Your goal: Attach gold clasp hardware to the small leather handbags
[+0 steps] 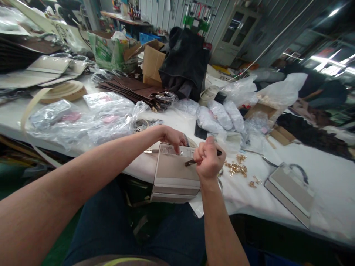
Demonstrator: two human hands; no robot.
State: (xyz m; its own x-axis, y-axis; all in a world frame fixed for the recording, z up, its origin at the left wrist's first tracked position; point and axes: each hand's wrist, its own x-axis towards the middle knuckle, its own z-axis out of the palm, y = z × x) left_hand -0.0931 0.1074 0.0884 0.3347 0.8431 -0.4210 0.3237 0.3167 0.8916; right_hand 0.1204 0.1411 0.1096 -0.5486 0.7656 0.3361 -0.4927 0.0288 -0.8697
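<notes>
A beige handbag (173,171) stands at the table's front edge, its flat side toward me, with small metal fittings along its top edge. My left hand (172,137) has bent fingers at that top edge, one finger pressing down by the fittings; its grip is partly hidden. My right hand (208,159) is closed in a fist around a slim metal tool (190,162), whose flat end points left across the bag's upper corner. The tool's exact kind is not clear. Loose gold-coloured metal fittings (237,168) lie on the table right of my right hand.
Another beige bag (291,190) with a dark handle lies at the right. Plastic-wrapped packets (111,114), a tape roll (63,91) and dark brown panels (124,88) fill the left and back. Behind stand a cardboard box (154,62) and black cloth (184,59).
</notes>
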